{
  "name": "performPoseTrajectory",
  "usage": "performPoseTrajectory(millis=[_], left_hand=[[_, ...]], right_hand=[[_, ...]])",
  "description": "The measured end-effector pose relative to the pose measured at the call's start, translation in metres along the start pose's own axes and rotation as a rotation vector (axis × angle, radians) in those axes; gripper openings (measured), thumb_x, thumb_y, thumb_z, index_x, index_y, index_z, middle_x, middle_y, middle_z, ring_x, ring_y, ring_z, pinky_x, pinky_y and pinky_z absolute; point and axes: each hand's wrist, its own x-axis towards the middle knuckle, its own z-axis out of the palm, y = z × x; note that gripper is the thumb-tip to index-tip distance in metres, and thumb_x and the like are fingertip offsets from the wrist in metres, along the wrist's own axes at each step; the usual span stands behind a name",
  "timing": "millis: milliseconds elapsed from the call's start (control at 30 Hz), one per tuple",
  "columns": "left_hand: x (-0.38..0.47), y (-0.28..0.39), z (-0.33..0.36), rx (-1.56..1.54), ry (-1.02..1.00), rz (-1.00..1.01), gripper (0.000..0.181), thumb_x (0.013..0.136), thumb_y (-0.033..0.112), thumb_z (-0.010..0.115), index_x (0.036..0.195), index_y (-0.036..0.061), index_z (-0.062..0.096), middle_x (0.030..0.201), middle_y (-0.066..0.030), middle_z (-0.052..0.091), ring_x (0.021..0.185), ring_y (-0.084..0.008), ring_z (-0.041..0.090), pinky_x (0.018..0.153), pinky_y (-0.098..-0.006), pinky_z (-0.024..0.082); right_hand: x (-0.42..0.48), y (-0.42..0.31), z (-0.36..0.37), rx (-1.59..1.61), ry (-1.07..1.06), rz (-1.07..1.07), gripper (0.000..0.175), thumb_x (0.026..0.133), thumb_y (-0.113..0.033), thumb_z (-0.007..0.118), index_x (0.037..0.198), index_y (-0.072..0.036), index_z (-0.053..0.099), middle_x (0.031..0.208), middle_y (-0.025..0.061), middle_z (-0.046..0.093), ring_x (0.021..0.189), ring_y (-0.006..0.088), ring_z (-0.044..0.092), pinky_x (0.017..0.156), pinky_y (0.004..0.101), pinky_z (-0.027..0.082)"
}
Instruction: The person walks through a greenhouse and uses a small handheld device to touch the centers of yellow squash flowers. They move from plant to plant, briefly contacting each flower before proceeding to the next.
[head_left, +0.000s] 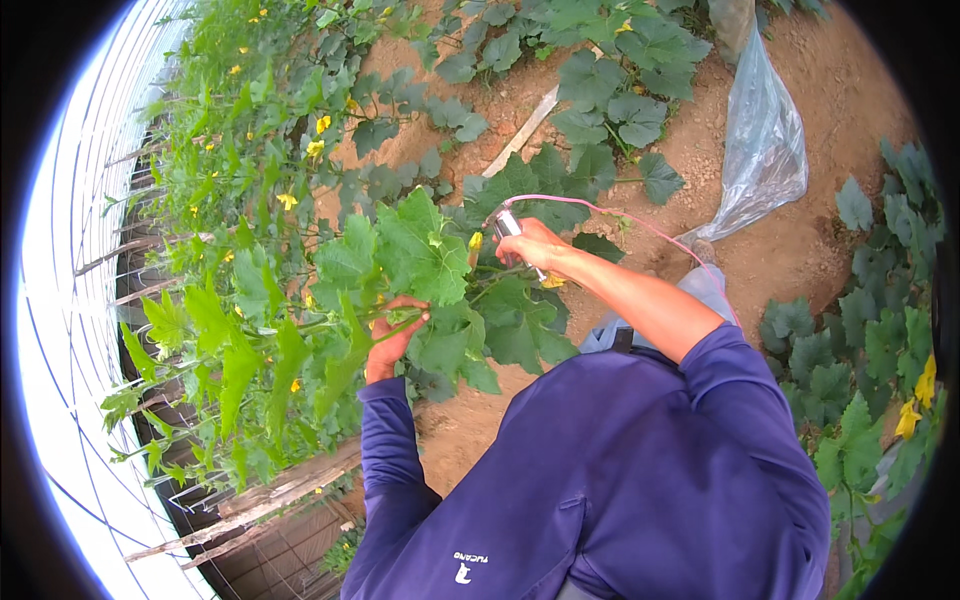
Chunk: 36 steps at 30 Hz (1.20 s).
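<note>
My left hand (392, 337) is curled around a green stem (409, 324) of a leafy vine, partly covered by the foliage. My right hand (531, 246) grips a small silver metal hand tool (508, 224). From the tool's top a thin pink tube or cord (637, 217) arcs over my forearm toward my right side. Just left of the tool stands a yellow flower bud (475, 247), apart from the fingers. Broad lobed leaves (427, 255) spread between my two hands. The tool's exact kind cannot be made out.
Vines with yellow flowers (286, 201) grow thickly at left. A clear plastic bag or sheet (765, 142) hangs near my foot. A pale strip (525, 131) lies on bare soil (817, 90). Wooden poles (262, 502) and wires stand at lower left, with more plants (862, 315) at right.
</note>
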Motion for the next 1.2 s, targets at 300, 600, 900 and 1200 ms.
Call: performPoseTrajectory(millis=[300, 600, 900, 1200], left_hand=[[0.003, -0.011, -0.001, 0.0, 0.011, 0.041, 0.021, 0.09, -0.005, 0.08, 0.107, 0.0045, 0.074, 0.112, -0.0055, 0.076, 0.111, -0.0175, 0.07, 0.099, -0.0329, 0.057], [0.008, -0.041, -0.005, 0.069, -0.014, 0.075, 0.024, 0.088, -0.005, 0.081, 0.108, 0.0042, 0.073, 0.107, -0.0028, 0.073, 0.099, -0.0144, 0.067, 0.087, -0.0309, 0.055], [-0.017, -0.076, -0.006, 0.073, 0.021, 0.044, 0.028, 0.087, -0.005, 0.081, 0.112, 0.0044, 0.071, 0.108, -0.0019, 0.072, 0.098, -0.0141, 0.067, 0.085, -0.0313, 0.054], [-0.044, -0.1, 0.0, 0.03, 0.084, 0.005, 0.029, 0.087, -0.006, 0.081, 0.113, 0.0045, 0.071, 0.108, -0.0017, 0.072, 0.098, -0.0139, 0.067, 0.085, -0.0312, 0.054]], right_hand=[[0.008, -0.007, -0.003, 0.006, 0.024, 0.058, 0.026, 0.089, -0.024, 0.065, 0.093, 0.001, 0.071, 0.088, 0.0107, 0.074, 0.081, 0.019, 0.07, 0.075, 0.0367, 0.054], [0.019, -0.031, -0.016, 0.067, -0.151, 0.133, 0.045, 0.084, -0.021, 0.064, 0.122, 0.003, 0.063, 0.101, 0.0124, 0.075, 0.088, 0.0177, 0.07, 0.08, 0.0314, 0.054], [0.017, -0.053, -0.064, -0.178, -0.304, 0.296, 0.031, 0.093, -0.021, 0.063, 0.112, 0.003, 0.066, 0.096, 0.01, 0.075, 0.083, 0.0163, 0.072, 0.073, 0.0303, 0.054], [0.029, -0.078, -0.082, -0.06, -0.57, 0.425, 0.043, 0.089, -0.023, 0.063, 0.123, 0.003, 0.065, 0.107, 0.0145, 0.077, 0.09, 0.0207, 0.077, 0.08, 0.0339, 0.059]])
